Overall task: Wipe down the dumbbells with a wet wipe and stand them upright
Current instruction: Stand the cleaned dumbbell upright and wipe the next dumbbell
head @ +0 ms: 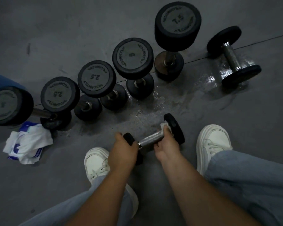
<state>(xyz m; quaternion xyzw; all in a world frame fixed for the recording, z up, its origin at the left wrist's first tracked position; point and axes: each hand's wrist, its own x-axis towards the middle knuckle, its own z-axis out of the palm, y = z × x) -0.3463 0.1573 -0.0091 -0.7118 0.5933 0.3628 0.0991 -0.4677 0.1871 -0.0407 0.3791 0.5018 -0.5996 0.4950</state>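
Note:
A small black dumbbell [151,138] with a steel handle lies low between my feet. My left hand [123,151] grips its near black head. My right hand [166,145] holds a white wet wipe [166,126] against the handle, close to the far head. Several black dumbbells stand upright in a row behind: two marked 2.5 [60,93] [96,78], one marked 5 [132,57] and one marked 7.5 [177,25]. Another dumbbell [232,56] lies on its side at the right.
A crumpled white and blue wipe packet [27,142] lies on the grey floor at the left. One more upright dumbbell [8,106] stands at the far left edge. My white shoes [97,162] [213,142] flank my hands. Wet patches [162,101] shine on the floor.

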